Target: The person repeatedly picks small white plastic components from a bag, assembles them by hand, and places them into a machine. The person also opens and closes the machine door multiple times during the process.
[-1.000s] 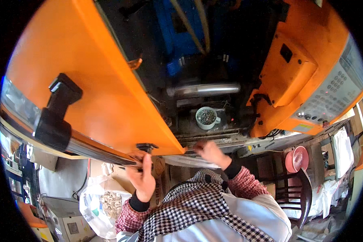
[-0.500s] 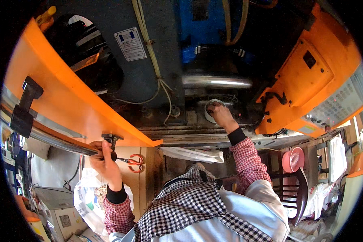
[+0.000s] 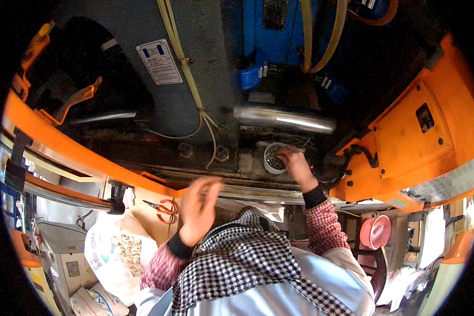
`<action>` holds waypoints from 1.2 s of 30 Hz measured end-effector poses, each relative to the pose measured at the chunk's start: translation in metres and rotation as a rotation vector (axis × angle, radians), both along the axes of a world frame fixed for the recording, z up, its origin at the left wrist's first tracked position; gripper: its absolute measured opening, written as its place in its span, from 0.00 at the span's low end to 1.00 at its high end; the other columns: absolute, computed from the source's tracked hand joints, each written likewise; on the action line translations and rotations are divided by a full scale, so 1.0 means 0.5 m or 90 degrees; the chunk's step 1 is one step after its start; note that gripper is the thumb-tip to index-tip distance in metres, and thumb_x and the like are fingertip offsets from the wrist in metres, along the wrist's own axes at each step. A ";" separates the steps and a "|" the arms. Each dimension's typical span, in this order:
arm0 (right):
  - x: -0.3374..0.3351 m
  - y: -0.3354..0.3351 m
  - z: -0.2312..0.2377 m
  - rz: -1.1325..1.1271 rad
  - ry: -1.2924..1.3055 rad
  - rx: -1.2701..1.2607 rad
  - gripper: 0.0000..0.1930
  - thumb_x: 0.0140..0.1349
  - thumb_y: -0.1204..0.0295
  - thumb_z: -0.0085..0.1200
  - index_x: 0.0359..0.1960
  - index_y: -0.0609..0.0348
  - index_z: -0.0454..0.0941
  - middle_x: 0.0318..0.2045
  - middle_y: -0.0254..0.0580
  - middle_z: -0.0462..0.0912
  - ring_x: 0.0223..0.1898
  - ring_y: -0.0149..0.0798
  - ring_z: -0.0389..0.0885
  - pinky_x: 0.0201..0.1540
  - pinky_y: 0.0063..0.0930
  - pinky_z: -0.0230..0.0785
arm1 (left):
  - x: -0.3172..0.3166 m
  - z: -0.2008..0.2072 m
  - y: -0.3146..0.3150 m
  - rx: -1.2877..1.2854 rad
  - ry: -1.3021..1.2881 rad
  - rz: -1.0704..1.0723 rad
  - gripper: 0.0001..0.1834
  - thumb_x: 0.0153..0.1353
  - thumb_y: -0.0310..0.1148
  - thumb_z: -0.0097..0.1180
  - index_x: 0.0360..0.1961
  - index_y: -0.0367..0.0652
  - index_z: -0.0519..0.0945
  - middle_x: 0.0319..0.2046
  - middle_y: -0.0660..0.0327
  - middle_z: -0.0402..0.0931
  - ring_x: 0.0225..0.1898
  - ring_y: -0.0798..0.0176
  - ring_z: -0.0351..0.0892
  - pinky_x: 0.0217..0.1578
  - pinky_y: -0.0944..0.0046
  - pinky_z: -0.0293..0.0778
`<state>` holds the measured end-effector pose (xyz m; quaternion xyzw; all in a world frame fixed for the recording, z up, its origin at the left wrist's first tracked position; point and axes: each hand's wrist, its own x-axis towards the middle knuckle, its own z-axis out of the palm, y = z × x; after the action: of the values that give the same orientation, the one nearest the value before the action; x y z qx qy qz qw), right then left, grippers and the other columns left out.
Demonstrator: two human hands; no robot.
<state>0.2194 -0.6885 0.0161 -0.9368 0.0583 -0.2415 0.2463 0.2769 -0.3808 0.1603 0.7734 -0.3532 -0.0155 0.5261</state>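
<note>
A round white tub (image 3: 274,158) filled with small dark metal pieces stands on the machine's ledge. At its right rim is my right hand (image 3: 296,164), fingertips pinched together; whatever is between them is too small to make out. My left hand (image 3: 200,206) is raised in front of the ledge, somewhat blurred, with its fingers stretched out and nothing visible in it. To the left of that hand is the orange machine door (image 3: 126,181), with a black handle (image 3: 119,197) on its edge, apart from my fingers.
Red-handled scissors (image 3: 166,210) lie on a board at left, beside a white bag (image 3: 102,253) of pale small parts. A pink bowl (image 3: 374,233) sits at right. An orange control panel (image 3: 405,142) juts in at right; a shiny metal bar (image 3: 284,119) crosses behind the tub.
My left hand has let go of the door handle and moved right. The door stands further left. My right hand has lifted from inside the tub to its right rim.
</note>
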 end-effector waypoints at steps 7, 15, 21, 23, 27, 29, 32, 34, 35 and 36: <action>-0.002 0.065 0.117 0.113 -0.040 0.223 0.08 0.51 0.79 0.54 0.35 0.64 0.77 0.33 0.52 0.78 0.35 0.55 0.77 0.37 0.38 0.70 | 0.064 -0.216 -0.284 -0.278 0.989 -0.247 0.20 0.66 0.46 0.42 0.40 0.37 0.71 0.37 0.56 0.73 0.42 0.58 0.72 0.49 0.57 0.69; 0.003 0.027 0.086 0.111 -0.050 0.235 0.08 0.53 0.84 0.53 0.36 0.65 0.79 0.34 0.47 0.81 0.35 0.42 0.81 0.37 0.30 0.74 | 0.073 -0.230 -0.330 -0.348 1.010 -0.159 0.14 0.66 0.41 0.43 0.36 0.38 0.71 0.36 0.57 0.72 0.41 0.57 0.71 0.54 0.52 0.67; 0.008 0.023 0.093 0.079 -0.078 0.295 0.07 0.54 0.84 0.52 0.35 0.65 0.79 0.35 0.45 0.82 0.37 0.39 0.81 0.38 0.29 0.74 | 0.081 -0.213 -0.331 -0.352 1.014 -0.161 0.14 0.66 0.38 0.43 0.38 0.36 0.71 0.40 0.54 0.72 0.45 0.54 0.71 0.55 0.52 0.68; 0.006 0.022 0.092 0.050 -0.090 0.334 0.09 0.52 0.84 0.53 0.35 0.64 0.79 0.35 0.46 0.82 0.37 0.42 0.81 0.40 0.30 0.73 | 0.086 -0.220 -0.329 -0.351 1.010 -0.183 0.14 0.66 0.34 0.43 0.41 0.32 0.72 0.43 0.51 0.72 0.48 0.53 0.71 0.57 0.52 0.66; -0.003 0.009 0.064 0.003 -0.122 0.314 0.10 0.51 0.84 0.52 0.36 0.64 0.78 0.35 0.49 0.81 0.38 0.46 0.81 0.41 0.30 0.72 | 0.085 -0.221 -0.315 -0.339 0.979 -0.217 0.13 0.64 0.24 0.42 0.45 0.26 0.70 0.47 0.47 0.69 0.53 0.50 0.68 0.60 0.53 0.63; -0.007 0.009 0.054 0.011 -0.112 0.233 0.12 0.50 0.84 0.52 0.39 0.62 0.78 0.34 0.50 0.81 0.36 0.48 0.80 0.39 0.32 0.72 | 0.082 -0.208 -0.297 -0.363 0.968 -0.243 0.13 0.64 0.20 0.38 0.48 0.24 0.68 0.48 0.45 0.67 0.54 0.50 0.67 0.61 0.56 0.64; -0.018 0.012 0.032 0.025 -0.003 0.113 0.16 0.49 0.83 0.51 0.43 0.60 0.76 0.31 0.50 0.80 0.33 0.52 0.79 0.36 0.37 0.72 | 0.081 -0.227 -0.280 -0.340 0.882 -0.260 0.13 0.58 0.17 0.45 0.44 0.24 0.71 0.50 0.47 0.69 0.56 0.43 0.66 0.61 0.53 0.61; -0.015 0.004 0.000 0.044 0.024 0.014 0.20 0.48 0.80 0.50 0.46 0.57 0.74 0.29 0.49 0.80 0.31 0.54 0.78 0.33 0.45 0.71 | 0.074 -0.220 -0.267 -0.319 0.862 -0.257 0.13 0.57 0.17 0.46 0.44 0.25 0.72 0.50 0.48 0.70 0.55 0.44 0.67 0.60 0.54 0.63; -0.024 0.009 -0.014 0.021 0.056 -0.015 0.18 0.47 0.80 0.51 0.44 0.58 0.75 0.30 0.51 0.80 0.31 0.55 0.78 0.33 0.45 0.71 | 0.069 -0.213 -0.259 -0.309 0.849 -0.260 0.13 0.57 0.17 0.47 0.44 0.26 0.73 0.49 0.48 0.70 0.54 0.44 0.68 0.59 0.55 0.63; -0.023 0.016 -0.006 0.010 0.039 0.014 0.14 0.49 0.80 0.52 0.40 0.63 0.76 0.34 0.52 0.80 0.35 0.54 0.78 0.36 0.42 0.72 | 0.068 -0.201 -0.246 -0.313 0.844 -0.282 0.11 0.62 0.21 0.46 0.44 0.27 0.74 0.45 0.49 0.71 0.52 0.50 0.71 0.58 0.58 0.67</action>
<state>0.2080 -0.6806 0.0132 -0.9414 0.0611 -0.2098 0.2569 0.3111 -0.5036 0.0599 0.3722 -0.1022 -0.5055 0.7717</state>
